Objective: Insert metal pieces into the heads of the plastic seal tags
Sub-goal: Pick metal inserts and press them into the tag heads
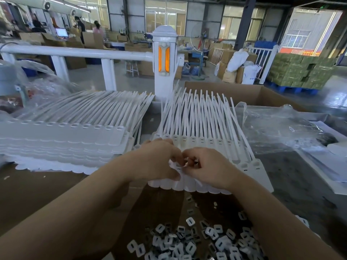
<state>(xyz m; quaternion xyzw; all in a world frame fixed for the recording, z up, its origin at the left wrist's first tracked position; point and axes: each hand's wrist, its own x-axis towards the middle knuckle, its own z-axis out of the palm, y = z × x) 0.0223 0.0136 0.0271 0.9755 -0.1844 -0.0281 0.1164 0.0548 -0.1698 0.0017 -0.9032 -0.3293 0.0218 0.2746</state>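
Because the metal pieces (189,241) lay heaped nearest the person, each reach for a fresh one was short. Just beyond, the left hand (159,158) pinched a tag's head on the near row of tags (206,147) — probably steadying it — while the right hand (206,166) pinched a piece at its slot. Farther left sat a stack (65,139), likely staged.

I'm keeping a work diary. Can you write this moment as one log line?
step: inserting metal piece | left hand: holds tag strip | right hand: pinches at tag head | metal pieces: pile nearby | spare tags: stacked left
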